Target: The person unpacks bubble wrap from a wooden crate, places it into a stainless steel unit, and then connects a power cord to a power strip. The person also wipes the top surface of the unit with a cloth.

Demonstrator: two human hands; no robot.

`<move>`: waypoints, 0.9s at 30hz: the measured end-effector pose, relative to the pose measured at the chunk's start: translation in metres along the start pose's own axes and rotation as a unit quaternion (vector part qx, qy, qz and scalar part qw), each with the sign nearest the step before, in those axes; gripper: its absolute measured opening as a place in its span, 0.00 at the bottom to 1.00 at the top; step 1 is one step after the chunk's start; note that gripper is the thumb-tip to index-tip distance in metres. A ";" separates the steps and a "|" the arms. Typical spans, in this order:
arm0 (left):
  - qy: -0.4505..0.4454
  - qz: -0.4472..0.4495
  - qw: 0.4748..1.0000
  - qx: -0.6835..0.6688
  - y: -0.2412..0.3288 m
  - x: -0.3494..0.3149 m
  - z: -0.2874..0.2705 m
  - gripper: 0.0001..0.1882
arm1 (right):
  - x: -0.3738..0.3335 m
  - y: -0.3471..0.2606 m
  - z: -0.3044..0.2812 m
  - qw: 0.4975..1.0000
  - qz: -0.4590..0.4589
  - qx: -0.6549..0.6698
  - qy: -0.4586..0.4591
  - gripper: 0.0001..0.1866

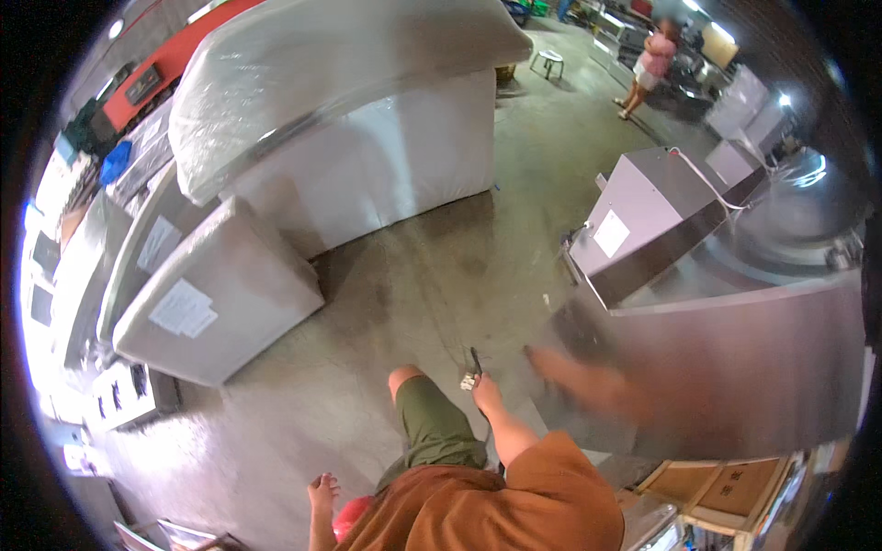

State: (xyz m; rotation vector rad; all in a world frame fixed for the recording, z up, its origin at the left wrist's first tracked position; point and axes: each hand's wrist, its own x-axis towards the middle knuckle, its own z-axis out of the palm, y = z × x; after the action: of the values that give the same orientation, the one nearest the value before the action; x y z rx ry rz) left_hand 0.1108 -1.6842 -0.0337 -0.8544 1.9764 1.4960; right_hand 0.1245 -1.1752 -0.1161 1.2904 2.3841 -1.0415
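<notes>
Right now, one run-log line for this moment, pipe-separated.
right hand: holds small black-and-cream object | left hand: loosely open, nothing visible in it | right side: large grey metal machine

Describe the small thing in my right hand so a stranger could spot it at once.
From the big shiny metal panel on the right, go left to the right hand, held out over the grey floor. It holds a small item, pale and lumpy, with a slim dark part; its tiny size sets it apart from the bulky wrapped pieces beyond.
</notes>
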 end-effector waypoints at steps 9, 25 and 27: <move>-0.013 -0.043 0.999 0.010 0.156 0.105 0.130 0.18 | 0.250 -0.132 0.015 0.991 0.015 -0.094 -0.097 0.23; -0.167 -0.095 0.981 -0.013 0.535 0.362 0.404 0.15 | 0.500 -0.219 -0.325 0.930 -0.008 0.194 0.311 0.26; -0.259 -0.013 0.965 0.033 0.591 0.398 0.488 0.15 | 0.527 -0.232 -0.376 0.897 -0.038 0.233 0.374 0.23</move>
State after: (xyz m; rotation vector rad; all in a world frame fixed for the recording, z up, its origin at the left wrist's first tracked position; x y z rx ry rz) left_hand -0.5813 -1.1693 -0.0686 -0.4005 1.6056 1.4479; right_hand -0.3231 -0.6661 -0.0030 2.0960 2.8258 -1.3911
